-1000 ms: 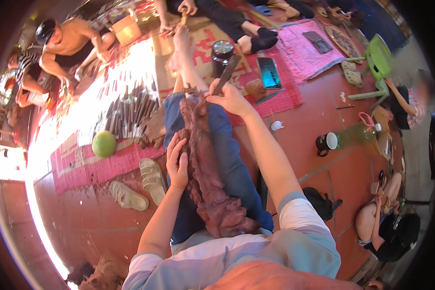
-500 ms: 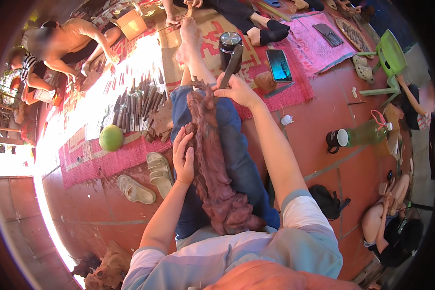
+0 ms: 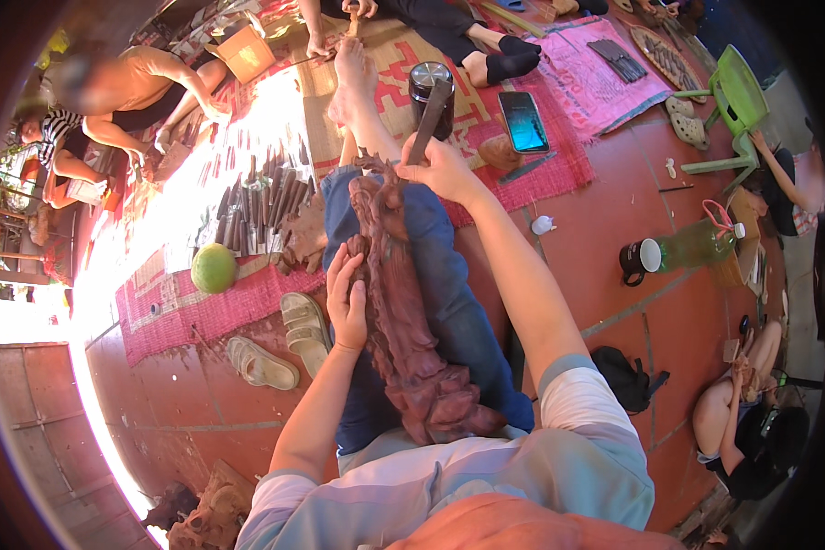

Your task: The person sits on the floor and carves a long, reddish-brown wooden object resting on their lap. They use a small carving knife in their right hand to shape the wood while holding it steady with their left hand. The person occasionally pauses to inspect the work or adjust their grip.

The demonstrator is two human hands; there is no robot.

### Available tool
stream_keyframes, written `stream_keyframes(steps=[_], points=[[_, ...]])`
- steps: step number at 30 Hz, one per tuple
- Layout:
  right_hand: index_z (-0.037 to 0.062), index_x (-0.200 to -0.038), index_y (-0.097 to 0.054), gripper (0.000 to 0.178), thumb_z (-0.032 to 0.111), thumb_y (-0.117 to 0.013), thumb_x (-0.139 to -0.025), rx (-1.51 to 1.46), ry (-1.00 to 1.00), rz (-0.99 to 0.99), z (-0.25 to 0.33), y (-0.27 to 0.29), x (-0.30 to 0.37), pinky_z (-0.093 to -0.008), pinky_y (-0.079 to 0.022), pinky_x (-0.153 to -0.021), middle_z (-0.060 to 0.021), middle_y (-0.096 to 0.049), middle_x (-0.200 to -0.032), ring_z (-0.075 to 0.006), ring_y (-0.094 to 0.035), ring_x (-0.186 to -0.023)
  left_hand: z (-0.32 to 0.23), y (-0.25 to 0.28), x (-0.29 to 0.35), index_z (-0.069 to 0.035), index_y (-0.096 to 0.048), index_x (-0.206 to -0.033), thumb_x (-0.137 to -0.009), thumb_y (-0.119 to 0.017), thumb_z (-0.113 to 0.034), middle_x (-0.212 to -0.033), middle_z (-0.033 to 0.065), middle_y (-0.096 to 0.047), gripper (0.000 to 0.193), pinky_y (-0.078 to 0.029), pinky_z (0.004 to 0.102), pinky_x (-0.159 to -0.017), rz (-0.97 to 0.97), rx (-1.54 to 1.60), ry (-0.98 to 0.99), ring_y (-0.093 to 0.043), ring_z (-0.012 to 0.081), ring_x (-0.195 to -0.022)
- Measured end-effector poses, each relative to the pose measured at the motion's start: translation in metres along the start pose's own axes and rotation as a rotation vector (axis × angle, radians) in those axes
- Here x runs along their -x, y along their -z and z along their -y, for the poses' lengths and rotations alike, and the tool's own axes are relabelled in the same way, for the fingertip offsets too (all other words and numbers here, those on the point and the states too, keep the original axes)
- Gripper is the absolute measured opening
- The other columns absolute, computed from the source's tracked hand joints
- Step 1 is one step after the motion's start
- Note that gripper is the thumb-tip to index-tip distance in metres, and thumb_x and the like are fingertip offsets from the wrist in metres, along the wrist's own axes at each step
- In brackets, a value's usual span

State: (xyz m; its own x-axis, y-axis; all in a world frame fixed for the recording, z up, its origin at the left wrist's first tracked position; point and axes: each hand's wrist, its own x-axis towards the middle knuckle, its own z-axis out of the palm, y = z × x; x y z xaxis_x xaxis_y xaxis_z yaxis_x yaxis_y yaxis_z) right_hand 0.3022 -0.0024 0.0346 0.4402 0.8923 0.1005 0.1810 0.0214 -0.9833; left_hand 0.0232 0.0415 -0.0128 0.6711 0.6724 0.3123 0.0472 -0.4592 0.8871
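**Dark, ridged carving [image 3: 399, 312] laid along a denim lap [image 3: 449, 275]**

The reddish-brown carving, wooden in look, lies lengthwise on the person's blue trousers, its broad, lumpy, faceted end close to the shirt [image 3: 449, 477] and its narrow, jagged end toward the knees. Knobbly ridges run down its left side; a smoother, slightly glossy face lies beside them.

The left hand [image 3: 346, 298] rests against that knobbly side, fingers slightly bent and near one another; whether they grip it cannot be told. The right hand [image 3: 438, 170], by the jagged end, has its fingers clamped on a flat, dark strip [image 3: 431, 121] that slants upward.

Beyond the knees, a dark jar [image 3: 431, 84] with a shiny metal lid stands on a coarse woven mat [image 3: 156, 330], and a flat, glossy phone [image 3: 523, 122] lies toward its right edge. A round green fruit [image 3: 214, 268] sits near the mat's left corner. Pale strapped sandals [image 3: 264, 363] lie just off its near edge, on red floor tiles [image 3: 596, 275].
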Motion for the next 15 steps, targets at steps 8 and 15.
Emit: stream_keyframes(steps=[8, 15], points=[[0.0069, -0.092, -0.057, 0.019, 0.009, -0.074, -0.083, 0.101, 0.127, -0.026, -0.009, -0.005, -0.001, -0.0263, -0.046, -0.072, 0.0028, -0.058, -0.080, -0.0087, -0.055, -0.079, 0.004, -0.001, 0.002, -0.002, -0.059, -0.126, -0.089, -0.048, -0.008, -0.147, 0.0159, -0.040, 0.039, -0.025, 0.0405, -0.114, -0.008, 0.052, -0.005, -0.036, 0.0297, -0.137], [0.0062, -0.089, -0.057, 0.019, 0.011, -0.074, -0.081, 0.119, 0.159, -0.033, 0.003, -0.009, 0.000, -0.0271, -0.047, -0.071, 0.0007, -0.059, -0.079, -0.0095, -0.056, -0.077, 0.004, -0.002, 0.001, -0.003, -0.059, -0.125, -0.089, -0.049, -0.008, -0.147, 0.0158, -0.041, 0.039, -0.025, 0.0402, -0.114, -0.016, 0.072, -0.009, -0.036, 0.0293, -0.137]])
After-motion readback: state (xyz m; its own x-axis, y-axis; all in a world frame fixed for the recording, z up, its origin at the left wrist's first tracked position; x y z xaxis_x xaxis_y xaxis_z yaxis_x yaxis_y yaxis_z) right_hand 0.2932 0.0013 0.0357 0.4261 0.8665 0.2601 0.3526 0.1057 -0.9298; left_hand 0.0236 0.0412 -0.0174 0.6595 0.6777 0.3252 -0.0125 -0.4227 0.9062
